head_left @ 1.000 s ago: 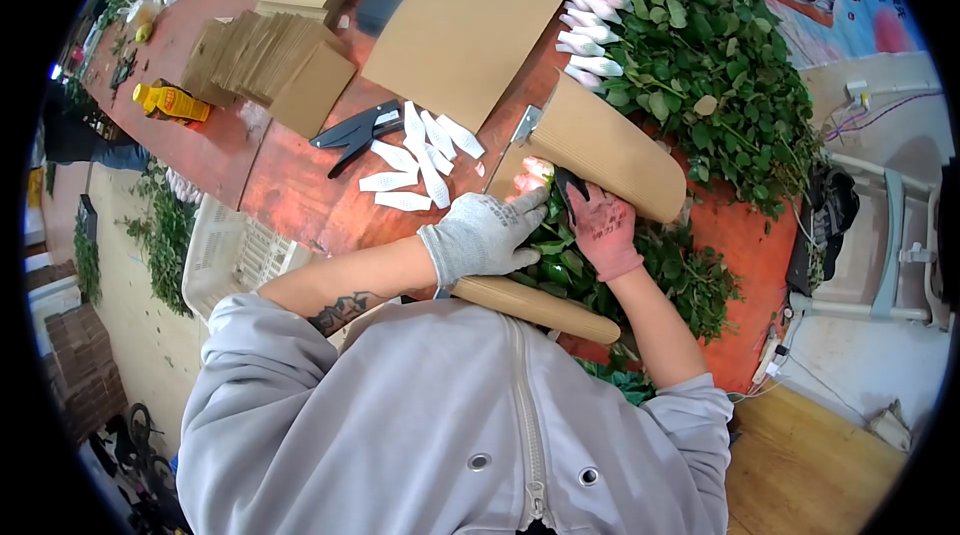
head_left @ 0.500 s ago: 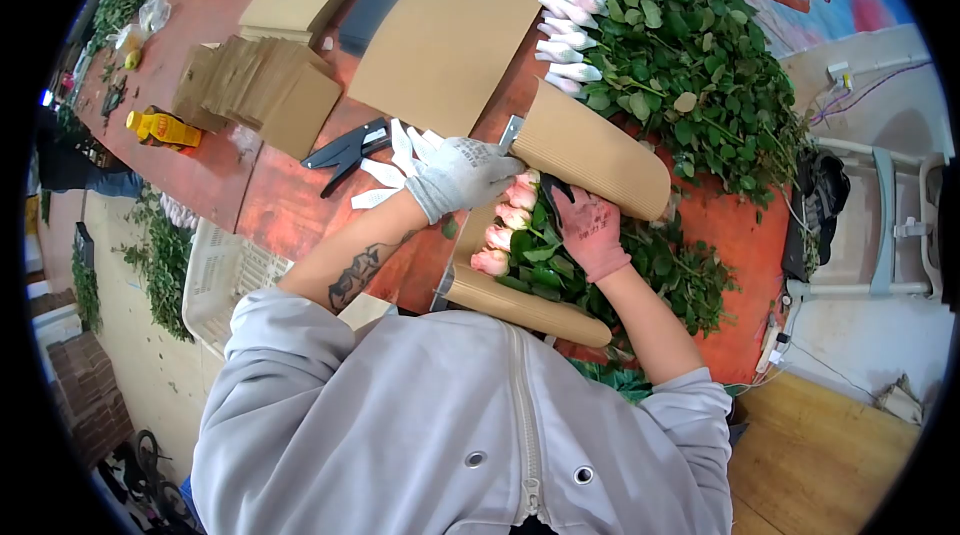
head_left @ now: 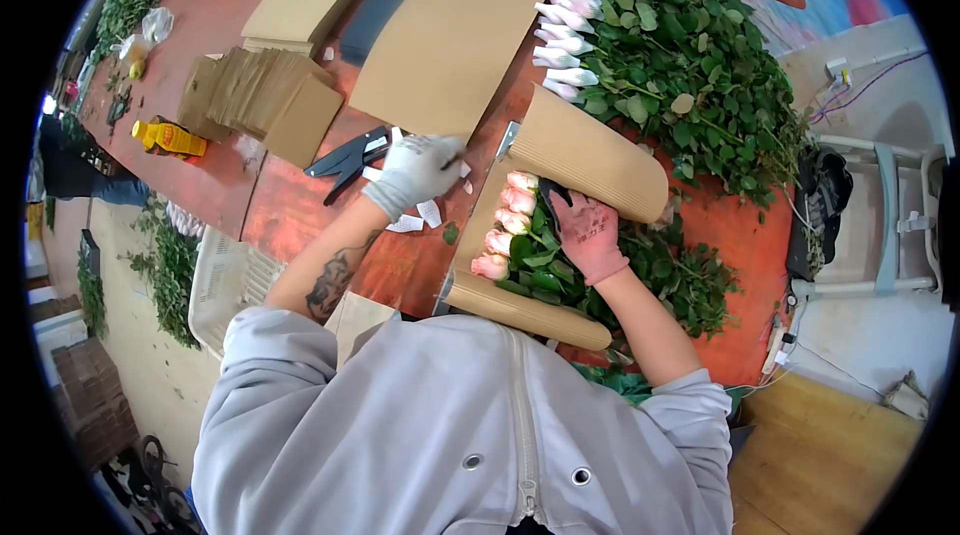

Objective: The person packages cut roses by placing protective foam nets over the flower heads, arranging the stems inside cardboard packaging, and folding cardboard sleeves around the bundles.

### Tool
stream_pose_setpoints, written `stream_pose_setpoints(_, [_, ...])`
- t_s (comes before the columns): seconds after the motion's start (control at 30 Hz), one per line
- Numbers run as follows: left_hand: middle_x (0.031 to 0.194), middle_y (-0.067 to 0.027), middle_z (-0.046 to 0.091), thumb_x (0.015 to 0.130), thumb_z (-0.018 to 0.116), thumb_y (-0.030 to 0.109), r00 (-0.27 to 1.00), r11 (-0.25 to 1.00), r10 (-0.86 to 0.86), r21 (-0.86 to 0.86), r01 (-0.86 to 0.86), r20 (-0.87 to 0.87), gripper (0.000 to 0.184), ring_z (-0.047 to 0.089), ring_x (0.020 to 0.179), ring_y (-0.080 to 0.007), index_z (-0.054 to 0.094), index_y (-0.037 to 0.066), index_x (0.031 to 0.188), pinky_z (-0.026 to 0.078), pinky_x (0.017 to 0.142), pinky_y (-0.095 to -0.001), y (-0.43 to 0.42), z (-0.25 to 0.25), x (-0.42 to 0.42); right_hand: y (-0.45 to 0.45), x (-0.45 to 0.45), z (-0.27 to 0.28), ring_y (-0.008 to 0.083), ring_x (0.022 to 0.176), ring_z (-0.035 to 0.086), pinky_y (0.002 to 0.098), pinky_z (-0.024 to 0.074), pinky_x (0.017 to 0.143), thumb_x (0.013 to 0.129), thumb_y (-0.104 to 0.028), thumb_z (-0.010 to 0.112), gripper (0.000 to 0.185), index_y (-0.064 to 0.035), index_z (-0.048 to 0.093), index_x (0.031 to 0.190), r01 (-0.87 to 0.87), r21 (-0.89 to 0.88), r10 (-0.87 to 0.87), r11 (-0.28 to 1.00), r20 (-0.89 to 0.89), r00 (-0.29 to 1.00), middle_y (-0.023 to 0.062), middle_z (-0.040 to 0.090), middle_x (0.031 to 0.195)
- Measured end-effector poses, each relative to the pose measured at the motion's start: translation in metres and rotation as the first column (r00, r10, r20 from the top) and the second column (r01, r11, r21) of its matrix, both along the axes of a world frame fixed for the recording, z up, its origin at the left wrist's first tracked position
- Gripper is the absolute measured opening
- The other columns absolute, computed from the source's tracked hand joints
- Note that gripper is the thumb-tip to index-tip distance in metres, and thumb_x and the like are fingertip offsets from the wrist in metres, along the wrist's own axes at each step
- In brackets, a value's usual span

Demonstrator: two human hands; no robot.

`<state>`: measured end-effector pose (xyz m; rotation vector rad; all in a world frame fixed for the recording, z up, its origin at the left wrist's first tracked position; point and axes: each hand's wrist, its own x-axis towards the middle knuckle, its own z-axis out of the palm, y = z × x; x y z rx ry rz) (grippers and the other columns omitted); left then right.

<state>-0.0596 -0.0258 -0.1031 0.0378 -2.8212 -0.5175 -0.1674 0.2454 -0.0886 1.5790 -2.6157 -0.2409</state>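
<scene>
My left hand (head_left: pixel 420 173), in a grey-white glove, is over some white paper sleeves (head_left: pixel 428 213) on the red table. Its fingers are smeared by motion, so any hold is unclear. To its left lies a black stapler-like hand tool (head_left: pixel 347 161). My right hand (head_left: pixel 586 233), in a pink and black glove, bends over the stems and leaves of a row of pink roses (head_left: pixel 515 222), its fingertips close behind the blooms. The roses lie in an unrolled corrugated cardboard wrap (head_left: pixel 590 150), whose near edge (head_left: pixel 525 307) curls up beside my body.
Many white-sleeved roses (head_left: pixel 565 40) with dense foliage lie at the back right. Flat cardboard sheets (head_left: pixel 455 30) and a stack of folded cardboard (head_left: pixel 262 100) sit further back. A yellow bottle (head_left: pixel 168 138) lies leftward; a white crate (head_left: pixel 228 280) stands beside the table.
My left hand has moved left from the top rose to the white paper sleeves, uncovering the upper bloom. My right hand has stayed on the roses.
</scene>
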Motion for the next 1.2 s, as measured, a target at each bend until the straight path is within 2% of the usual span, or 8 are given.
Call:
stream_pose_setpoints(0.1, [0.073, -0.0037, 0.059, 0.073, 0.056, 0.013, 0.987, 0.991, -0.127, 0.055, 0.122, 0.101, 0.009, 0.059, 0.070, -0.0255, 0.061, 0.009, 0.079, 0.044, 0.060, -0.0395, 0.036, 0.055, 0.017, -0.003, 0.001, -0.005, 0.0297, 0.111, 0.051, 0.0393, 0.0400, 0.092, 0.091, -0.025, 0.046, 0.026, -0.0163, 0.059, 0.112, 0.002, -0.046, -0.003, 0.999, -0.027, 1.000, 0.0140, 0.058, 0.113])
stream_pose_setpoints(0.17, [0.112, -0.0073, 0.061, 0.082, 0.056, 0.028, 0.929, 0.948, -0.310, 0.144, 0.285, 0.202, 0.045, 0.064, 0.078, -0.0256, 0.053, 0.011, 0.123, 0.047, 0.063, -0.0386, 0.067, 0.060, 0.026, -0.005, 0.001, 0.000, 0.0302, 0.110, 0.051, 0.0393, 0.0397, 0.092, 0.092, -0.026, 0.046, 0.026, -0.0166, 0.059, 0.112, 0.001, -0.061, -0.003, 0.998, -0.032, 0.999, 0.0140, 0.059, 0.112])
stream_pose_setpoints(0.4, [0.144, -0.0114, 0.039, 0.087, 0.049, 0.048, 0.874, 0.952, -0.306, 0.098, 0.291, 0.377, 0.065, 0.066, 0.092, -0.0251, 0.040, 0.010, 0.138, 0.053, 0.068, -0.0378, 0.080, 0.045, 0.025, -0.003, 0.001, 0.007, 0.0287, 0.114, 0.050, 0.0400, 0.0372, 0.095, 0.094, -0.029, 0.046, 0.032, -0.0081, 0.056, 0.115, 0.060, 0.001, -0.060, 0.998, 0.078, 0.995, 0.0118, 0.057, 0.120])
stream_pose_setpoints(0.57, [0.140, -0.0120, 0.043, 0.086, 0.050, 0.047, 0.880, 0.951, -0.307, 0.131, 0.279, 0.363, 0.063, 0.065, 0.093, -0.0257, 0.046, 0.004, 0.132, 0.052, 0.072, -0.0383, 0.080, 0.050, 0.023, 0.000, 0.003, 0.007, 0.0271, 0.116, 0.048, 0.0406, 0.0364, 0.096, 0.093, -0.028, 0.047, 0.033, -0.0085, 0.054, 0.118, 0.089, -0.175, -0.040, 0.980, 0.268, 0.962, 0.0110, 0.055, 0.123])
stream_pose_setpoints(0.73, [0.139, -0.0085, 0.044, 0.087, 0.049, 0.046, 0.861, 0.965, -0.262, 0.102, 0.242, 0.435, 0.056, 0.063, 0.099, -0.0249, 0.049, 0.011, 0.131, 0.053, 0.072, -0.0384, 0.082, 0.055, 0.022, -0.001, 0.002, 0.014, 0.0265, 0.110, 0.053, 0.0392, 0.0424, 0.089, 0.089, -0.021, 0.050, 0.030, -0.0100, 0.057, 0.115, -0.065, -0.119, 0.066, 0.991, 0.005, 0.998, 0.0140, 0.059, 0.114])
stream_pose_setpoints(0.87, [0.134, -0.0087, 0.050, 0.088, 0.051, 0.040, 0.788, 0.948, -0.319, 0.199, 0.250, 0.527, 0.046, 0.063, 0.098, -0.0261, 0.055, 0.014, 0.126, 0.052, 0.074, -0.0381, 0.063, 0.057, 0.004, -0.001, 0.011, 0.039, 0.0268, 0.096, 0.061, 0.0383, 0.0475, 0.080, 0.086, -0.018, 0.053, 0.028, -0.0091, 0.059, 0.112, 0.081, 0.076, -0.092, 0.994, 0.161, 0.983, 0.0131, 0.064, 0.101])
stream_pose_setpoints(1.07, [0.101, -0.0106, 0.065, 0.082, 0.060, 0.018, 0.976, 0.939, -0.220, 0.268, 0.214, -0.009, 0.023, 0.063, 0.091, -0.0283, 0.066, 0.008, 0.101, 0.050, 0.079, -0.0371, 0.026, 0.054, 0.004, 0.026, 0.039, 0.131, 0.0266, 0.079, 0.063, 0.0371, 0.0497, 0.070, 0.075, -0.019, 0.063, 0.029, -0.0117, 0.062, 0.104, -0.020, -0.430, 0.146, 0.902, 0.262, 0.954, 0.0087, 0.063, 0.086])
stream_pose_setpoints(1.2, [0.087, -0.0057, 0.063, 0.075, 0.061, 0.018, 0.843, 0.840, -0.538, 0.091, 0.534, 0.016, 0.021, 0.063, 0.078, -0.0238, 0.068, 0.011, 0.094, 0.049, 0.067, -0.0357, 0.041, 0.054, 0.006, 0.023, 0.048, 0.095, 0.0242, 0.098, 0.058, 0.0374, 0.0419, 0.091, 0.076, -0.031, 0.062, 0.034, -0.0098, 0.064, 0.103, -0.032, -0.154, 0.122, 0.988, 0.619, 0.776, 0.0083, 0.062, 0.105])
